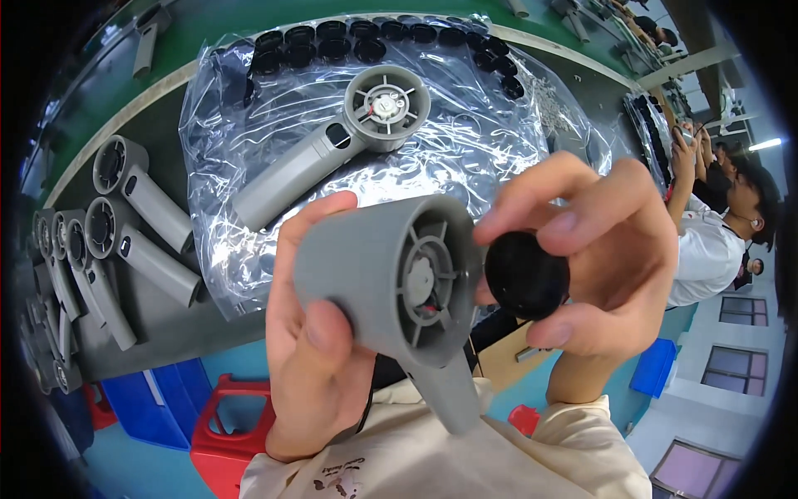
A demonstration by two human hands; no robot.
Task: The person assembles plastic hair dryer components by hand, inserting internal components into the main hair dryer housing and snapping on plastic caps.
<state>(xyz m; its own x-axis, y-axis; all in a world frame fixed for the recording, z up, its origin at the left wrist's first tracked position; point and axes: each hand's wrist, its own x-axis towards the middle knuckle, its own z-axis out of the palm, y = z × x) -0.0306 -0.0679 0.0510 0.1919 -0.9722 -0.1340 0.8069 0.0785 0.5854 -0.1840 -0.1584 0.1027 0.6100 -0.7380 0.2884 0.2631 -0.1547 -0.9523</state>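
My left hand (312,366) is wrapped round the head of a grey handheld fan (357,266), its handle pointing down toward me. The fan's open round end faces right, showing spokes, a pale hub and a bit of red wire. Between the fingertips of my right hand (615,249) is a round black cap (527,274), held just right of the fan's opening. Behind them a second grey fan (307,166) lies on clear plastic sheeting (224,274), its spoked end up.
Several black caps (332,48) stand in rows along the sheeting's far edge, with small pale parts (553,108) at its right. More grey fans (150,258) lie at the left. Below are a blue bin (158,403) and a red stool (233,432). A person (715,224) sits at the right.
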